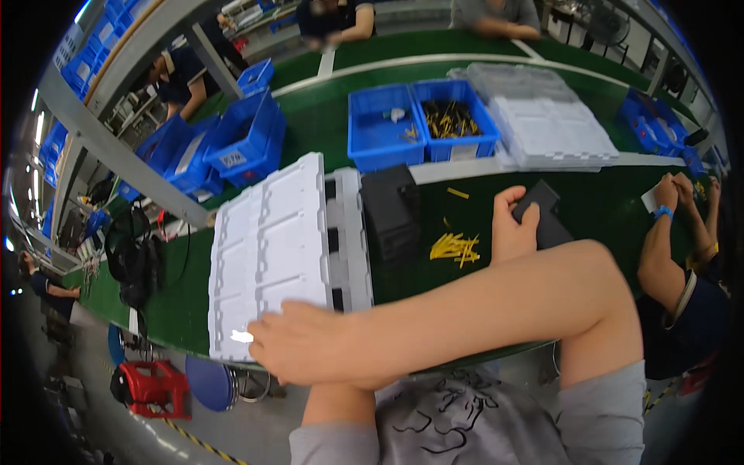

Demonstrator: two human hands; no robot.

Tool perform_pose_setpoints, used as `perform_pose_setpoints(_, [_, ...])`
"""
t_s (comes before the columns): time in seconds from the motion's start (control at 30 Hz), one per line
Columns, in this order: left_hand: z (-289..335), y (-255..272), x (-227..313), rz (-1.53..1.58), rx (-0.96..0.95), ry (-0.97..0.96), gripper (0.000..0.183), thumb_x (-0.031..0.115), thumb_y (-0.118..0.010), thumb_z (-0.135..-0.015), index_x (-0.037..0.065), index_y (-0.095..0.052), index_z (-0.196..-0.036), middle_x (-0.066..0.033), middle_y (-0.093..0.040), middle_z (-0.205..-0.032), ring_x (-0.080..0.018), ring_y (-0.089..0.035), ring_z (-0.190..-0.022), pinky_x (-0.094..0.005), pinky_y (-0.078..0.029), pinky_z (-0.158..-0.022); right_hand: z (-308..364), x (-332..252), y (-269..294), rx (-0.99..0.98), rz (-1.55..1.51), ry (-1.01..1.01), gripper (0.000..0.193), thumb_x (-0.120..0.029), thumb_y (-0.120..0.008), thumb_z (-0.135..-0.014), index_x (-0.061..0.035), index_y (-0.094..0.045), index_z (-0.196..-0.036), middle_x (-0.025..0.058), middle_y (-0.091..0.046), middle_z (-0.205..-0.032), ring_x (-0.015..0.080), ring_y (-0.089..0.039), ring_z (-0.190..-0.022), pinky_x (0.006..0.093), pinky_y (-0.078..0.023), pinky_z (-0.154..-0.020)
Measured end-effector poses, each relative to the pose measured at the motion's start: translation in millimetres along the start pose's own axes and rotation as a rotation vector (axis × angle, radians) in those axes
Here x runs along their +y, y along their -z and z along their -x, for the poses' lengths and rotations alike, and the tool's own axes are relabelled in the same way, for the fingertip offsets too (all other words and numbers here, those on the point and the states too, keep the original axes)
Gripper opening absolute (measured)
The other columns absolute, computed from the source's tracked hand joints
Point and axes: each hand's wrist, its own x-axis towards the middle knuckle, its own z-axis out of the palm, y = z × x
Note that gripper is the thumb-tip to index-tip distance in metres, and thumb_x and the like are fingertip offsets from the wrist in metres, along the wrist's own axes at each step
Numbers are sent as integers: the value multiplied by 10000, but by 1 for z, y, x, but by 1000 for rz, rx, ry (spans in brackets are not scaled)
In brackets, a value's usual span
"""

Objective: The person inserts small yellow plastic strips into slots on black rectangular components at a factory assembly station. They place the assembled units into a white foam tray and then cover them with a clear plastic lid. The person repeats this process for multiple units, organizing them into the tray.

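My forearms cross, the right one lying over the left. My left hand [514, 225] has reached to the right and is closed on a flat black plastic case [545, 213], thumb and fingers at its left edge. Over the near end of a white ribbed plastic tray [291, 232], my right hand [298, 341] is bent with its fingers together. A small bright white patch shows by its fingertips; what they hold, if anything, is hidden. A stack of black cases [389, 209] stands beside the tray. Thin yellow strips [456, 248] lie in a pile between that stack and my left hand.
Two blue bins [385, 161] stand beyond, the right one holding yellow and black pieces. More white trays [550, 128] are stacked at the back right, blue bins [246, 147] at the left. A grey post [132, 155] slants at the left. A co-worker's arm [663, 240] works at the right.
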Motion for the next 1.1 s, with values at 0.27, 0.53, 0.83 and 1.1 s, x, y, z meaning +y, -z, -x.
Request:
perform_pose_setpoints(0.27, [20, 9, 59, 361, 31, 252, 326, 159, -551, -904, 83, -474, -1211, -80, -593, -957, -187, -599, -750, -354, -513, -607, 79, 58, 126, 360, 88, -368, 279, -225, -669, -818, -67, -640, -1046, 93, -635, -1004, 267, -642, -854, 377, -513, -730])
perform_pose_setpoints(0.53, [-11, -11, 89, 307, 43, 47, 311, 103, -408, -934, 108, -432, -1244, -72, -536, -745, -168, -500, -562, -286, -349, -407, 256, 88, 141, 1235, -408, -1021, 267, -280, -526, -971, -56, -585, -1104, 22, -591, -1007, 102, -549, -890, 263, -460, -765])
perform_pose_setpoints(0.83, [-49, 0, 41, -288, 105, -508, 343, 60, -483, -820, 32, -468, -1161, -137, -476, -1134, -246, -466, -1071, -335, -361, -979, 285, 63, 65, 975, -1210, -1068, 279, -211, -527, -954, -7, -537, -1144, 85, -632, -1027, 174, -632, -918, 321, -532, -803])
perform_pose_setpoints(1.1, [-18, 78, 177, -897, 118, -1057, 426, 70, -582, -791, -10, -438, -1183, -175, -463, -1107, -263, -499, -1009, -346, -414, -892, 285, 61, 67, 888, -1200, -1049, 299, -239, -547, -964, -34, -527, -1180, 4, -490, -714, 82, -471, -565, 217, -378, -495])
